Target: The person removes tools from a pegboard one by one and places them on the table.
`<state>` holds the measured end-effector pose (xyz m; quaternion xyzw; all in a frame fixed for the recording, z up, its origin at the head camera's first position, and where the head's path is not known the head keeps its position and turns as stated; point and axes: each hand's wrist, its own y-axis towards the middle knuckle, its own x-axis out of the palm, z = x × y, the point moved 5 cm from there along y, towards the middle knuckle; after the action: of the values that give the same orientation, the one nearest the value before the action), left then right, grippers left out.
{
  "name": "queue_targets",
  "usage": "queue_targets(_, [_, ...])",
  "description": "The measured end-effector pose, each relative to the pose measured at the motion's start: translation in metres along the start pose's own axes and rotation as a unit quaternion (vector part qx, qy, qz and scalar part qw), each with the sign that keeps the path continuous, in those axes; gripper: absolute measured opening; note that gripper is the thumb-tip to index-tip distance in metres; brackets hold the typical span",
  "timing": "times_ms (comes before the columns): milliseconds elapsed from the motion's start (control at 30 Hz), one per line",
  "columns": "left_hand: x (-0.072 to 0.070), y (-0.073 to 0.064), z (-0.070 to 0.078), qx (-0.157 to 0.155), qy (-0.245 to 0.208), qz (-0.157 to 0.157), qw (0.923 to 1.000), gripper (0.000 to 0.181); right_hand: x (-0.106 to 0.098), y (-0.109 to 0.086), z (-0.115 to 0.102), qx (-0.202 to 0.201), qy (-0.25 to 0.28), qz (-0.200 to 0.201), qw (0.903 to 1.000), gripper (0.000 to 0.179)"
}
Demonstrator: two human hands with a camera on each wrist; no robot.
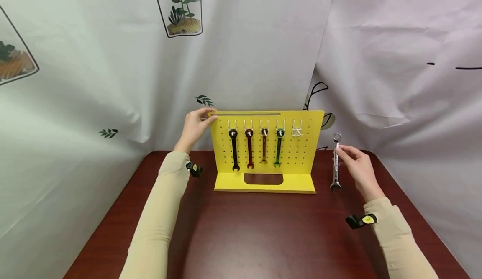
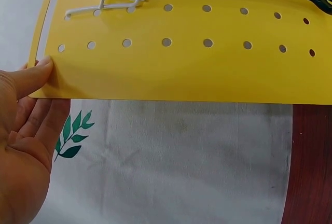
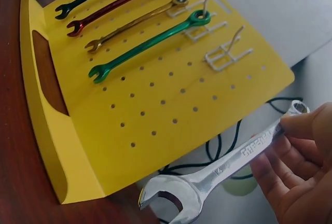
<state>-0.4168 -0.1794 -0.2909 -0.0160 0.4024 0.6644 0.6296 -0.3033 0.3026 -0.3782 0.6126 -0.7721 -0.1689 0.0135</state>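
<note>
A yellow pegboard stand (image 1: pixel 301 153) stands upright toward the back of the table. My left hand (image 1: pixel 193 127) pinches its upper left corner, thumb in front and fingers behind, as the left wrist view shows too. Off the board's right side, my right hand (image 1: pixel 357 166) holds a silver combination wrench (image 1: pixel 336 166) near its ring end, with the open jaw pointing down. Four-hook row aside, a black wrench (image 1: pixel 235 151), a red wrench (image 1: pixel 250 150), a gold wrench (image 1: pixel 264 147) and a green wrench (image 1: pixel 278 149) hang by their rings. The rightmost white hook (image 3: pixel 228 55) is bare.
The dark red-brown table (image 1: pixel 256 229) stretches in front of the board. A white curtain (image 1: pixel 263 61) with printed plants hangs close behind it. The board's base has a front lip (image 1: pixel 263 188) and a rounded cutout.
</note>
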Motion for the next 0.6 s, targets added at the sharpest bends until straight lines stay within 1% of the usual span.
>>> queue_targets(100, [0.001, -0.001, -0.001, 0.003, -0.004, 0.001, 1.0000, 0.030, 0.000, 0.001, 0.009, 0.010, -0.029, -0.006, 0.9995, 0.039])
queue_targets(200, [0.002, -0.001, -0.001, 0.003, -0.008, 0.003, 1.0000, 0.029, 0.000, 0.001, 0.016, 0.021, -0.046, -0.008, 0.9987, 0.047])
queue_targets(300, [0.001, -0.002, 0.001, -0.002, -0.012, 0.008, 0.9999, 0.029, 0.003, 0.000, 0.024, 0.029, -0.049, -0.013, 0.9983, 0.046])
queue_targets(467, [0.001, -0.003, 0.003, -0.006, -0.014, 0.012, 0.9998, 0.029, 0.007, -0.003, 0.036, 0.052, -0.067, -0.025, 0.9961, 0.048])
queue_targets(600, [0.002, -0.003, 0.001, -0.007, -0.012, 0.011, 0.9998, 0.029, 0.011, -0.005, 0.046, 0.072, -0.085, -0.046, 0.9927, 0.050])
